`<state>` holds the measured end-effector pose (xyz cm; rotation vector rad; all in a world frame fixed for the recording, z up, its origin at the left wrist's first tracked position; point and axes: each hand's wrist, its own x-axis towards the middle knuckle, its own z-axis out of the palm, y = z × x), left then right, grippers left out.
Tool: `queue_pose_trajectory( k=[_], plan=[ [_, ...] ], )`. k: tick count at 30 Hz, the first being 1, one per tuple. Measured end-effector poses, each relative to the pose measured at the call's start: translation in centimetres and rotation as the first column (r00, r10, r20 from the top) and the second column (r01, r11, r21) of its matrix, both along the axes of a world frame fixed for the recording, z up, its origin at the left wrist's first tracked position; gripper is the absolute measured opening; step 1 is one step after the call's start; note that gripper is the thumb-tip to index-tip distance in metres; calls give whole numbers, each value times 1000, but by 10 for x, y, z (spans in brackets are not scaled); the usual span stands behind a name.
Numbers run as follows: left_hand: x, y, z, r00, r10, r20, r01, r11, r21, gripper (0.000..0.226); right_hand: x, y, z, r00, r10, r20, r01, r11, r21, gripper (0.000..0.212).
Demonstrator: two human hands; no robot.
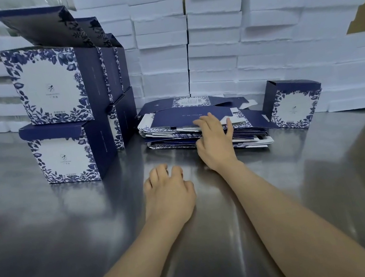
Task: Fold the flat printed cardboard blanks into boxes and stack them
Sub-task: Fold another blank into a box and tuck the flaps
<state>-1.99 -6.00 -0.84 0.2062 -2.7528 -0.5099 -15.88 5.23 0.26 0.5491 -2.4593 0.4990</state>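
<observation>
Nearest, the left hand (168, 191) hovers loosely curled and empty over the steel table (62, 235), the right hand (215, 138) lays spread fingers on the pile of flat blanks (176, 131) beyond, flanked by stacked folded boxes (62, 151) and a lone box (293, 106), white cartons (259, 58) behind.

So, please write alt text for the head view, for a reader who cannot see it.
The right hand touches a pile of flat blanks on a steel table; the left hand is empty. Folded boxes stand stacked at left.
</observation>
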Motion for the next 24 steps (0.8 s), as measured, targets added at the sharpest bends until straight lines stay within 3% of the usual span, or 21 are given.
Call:
queue_pose_trajectory(
  k=[3, 8, 12, 15, 17, 19, 22, 24],
  plan=[
    [-1, 0, -1, 1000, 11, -1, -11, 1000, -3, 26, 0, 1, -2, 1000, 9, 26, -11, 998, 66, 44],
    [-1, 0, -1, 1000, 10, -7, -10, 1000, -12, 24, -4, -1, -2, 997, -66, 33, 61, 990, 131, 52],
    [-2, -1, -1, 1000, 10, 2, -10, 999, -32, 32, 7, 0, 14, 962, -104, -252, 68, 987, -147, 49],
    [-2, -2, 0, 1000, 1, 30, 0, 999, -43, 35, 26, 4, 49, 855, -169, -490, -28, 929, -370, 49],
    [-3, -3, 1, 1000, -2, 29, 3, 999, -46, 32, 45, 9, 87, 799, -244, -549, -63, 875, -481, 48],
    [-4, -3, 1, 1000, -6, 25, 6, 1000, -28, 34, 68, 21, 130, 804, -292, -518, -65, 823, -564, 49],
    [-6, -6, 4, 1000, -19, 3, 18, 997, 68, 41, 107, 49, 180, 910, -286, -301, 23, 758, -652, 52],
    [-6, -9, 7, 998, -20, -65, 38, 953, 300, 42, 132, 66, 191, 969, -165, -186, 6, 763, -646, 55]
  ],
)
